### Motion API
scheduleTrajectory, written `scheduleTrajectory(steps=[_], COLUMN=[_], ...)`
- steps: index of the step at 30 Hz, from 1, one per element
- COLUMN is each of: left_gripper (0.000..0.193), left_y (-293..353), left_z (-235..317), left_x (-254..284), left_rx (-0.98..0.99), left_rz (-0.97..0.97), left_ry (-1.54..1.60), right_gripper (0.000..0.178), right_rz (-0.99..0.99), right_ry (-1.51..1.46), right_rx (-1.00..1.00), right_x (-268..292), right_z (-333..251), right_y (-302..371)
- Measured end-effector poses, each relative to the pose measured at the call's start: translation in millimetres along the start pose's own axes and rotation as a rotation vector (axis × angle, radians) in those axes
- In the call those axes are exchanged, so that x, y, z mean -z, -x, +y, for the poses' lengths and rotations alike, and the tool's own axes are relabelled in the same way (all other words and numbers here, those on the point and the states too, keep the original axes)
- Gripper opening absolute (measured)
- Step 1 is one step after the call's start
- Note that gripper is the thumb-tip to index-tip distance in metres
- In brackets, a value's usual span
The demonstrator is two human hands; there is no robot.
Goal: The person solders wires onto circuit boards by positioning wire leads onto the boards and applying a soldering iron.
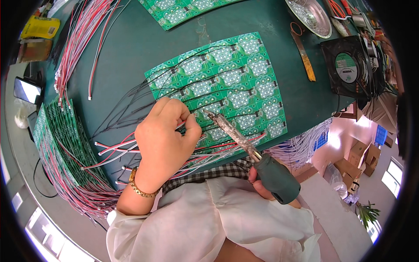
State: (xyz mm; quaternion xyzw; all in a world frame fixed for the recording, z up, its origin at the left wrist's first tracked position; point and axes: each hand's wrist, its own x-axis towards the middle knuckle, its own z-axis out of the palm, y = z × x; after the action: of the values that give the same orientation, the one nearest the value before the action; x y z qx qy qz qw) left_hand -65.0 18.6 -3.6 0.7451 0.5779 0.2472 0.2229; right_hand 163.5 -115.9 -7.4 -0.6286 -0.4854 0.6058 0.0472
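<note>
A green circuit board panel (pixel 276 113) with repeated round patterns lies on the bench, with black wires running across its rows. Over its left lower part, my left hand (pixel 163 135) is closed in a pinch, with a bit of red-and-white wire (pixel 180 125) showing between thumb and finger. My right hand (pixel 261 188), mostly hidden, grips the dark green handle of a soldering iron (pixel 238 137). The iron's tip is over the panel, just right of my left fingers; whether it touches cannot be made out. Loose red and white wires (pixel 218 153) lie along the panel's near edge.
Wired boards (pixel 65 139) stand stacked at left, below a bundle of red and white wires (pixel 83 39). Another green panel (pixel 174 16) lies at the far edge. A metal dish (pixel 310 17), a flat blade (pixel 303 56) and a black fan (pixel 347 67) are at right.
</note>
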Motion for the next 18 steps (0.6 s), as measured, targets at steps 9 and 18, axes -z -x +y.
scheduleTrajectory(steps=[9, 18], left_gripper=[0.015, 0.015], left_y=[0, 0], left_z=[1, -1], left_x=[0, 0], left_rx=[-0.01, -0.004], left_rz=[0.006, 0.007], left_ry=[0.005, 0.025], right_gripper=[0.047, 0.043], right_rz=[0.241, 0.08], right_ry=[0.07, 0.111], right_rx=[0.436, 0.4], right_x=[-16, -12], right_z=[20, 24], right_y=[-2, -3])
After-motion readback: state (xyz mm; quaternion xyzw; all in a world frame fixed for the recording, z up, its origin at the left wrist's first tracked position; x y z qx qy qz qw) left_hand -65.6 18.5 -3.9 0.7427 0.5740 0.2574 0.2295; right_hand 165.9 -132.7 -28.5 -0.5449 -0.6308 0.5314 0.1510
